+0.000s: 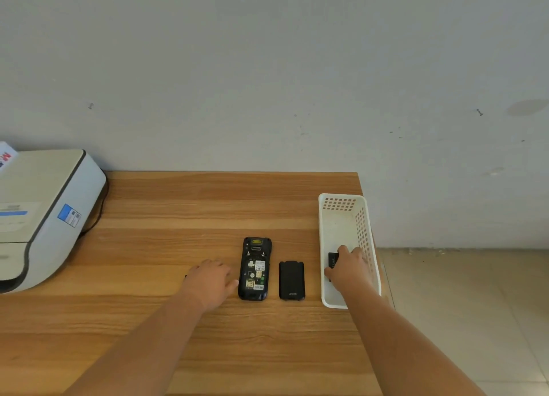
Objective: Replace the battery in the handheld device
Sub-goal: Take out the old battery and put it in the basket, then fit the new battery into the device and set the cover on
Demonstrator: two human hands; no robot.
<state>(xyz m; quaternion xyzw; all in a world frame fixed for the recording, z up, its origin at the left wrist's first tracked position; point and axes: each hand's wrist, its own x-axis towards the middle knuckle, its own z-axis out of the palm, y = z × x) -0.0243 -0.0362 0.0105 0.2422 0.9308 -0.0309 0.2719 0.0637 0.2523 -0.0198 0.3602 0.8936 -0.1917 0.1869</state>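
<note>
Right hand (pixel 347 266) gripped black battery (pixel 332 259), probably, inside white basket (pixel 338 217). Left hand (pixel 212 279) lay open on worktop (pixel 178 205); opened device (pixel 255 268) just right of it, then lettered cover (pixel 291 280), text unreadable.

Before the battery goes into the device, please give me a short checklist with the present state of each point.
1. Battery compartment of the handheld device open and empty: ok.
2. Back cover off, lying apart to the device's right: ok.
3. Right hand grips the battery in the white basket: ok.
4. Left hand steadies the device: cannot tell, it rests beside it.
5. Battery orientation: cannot tell.
</note>
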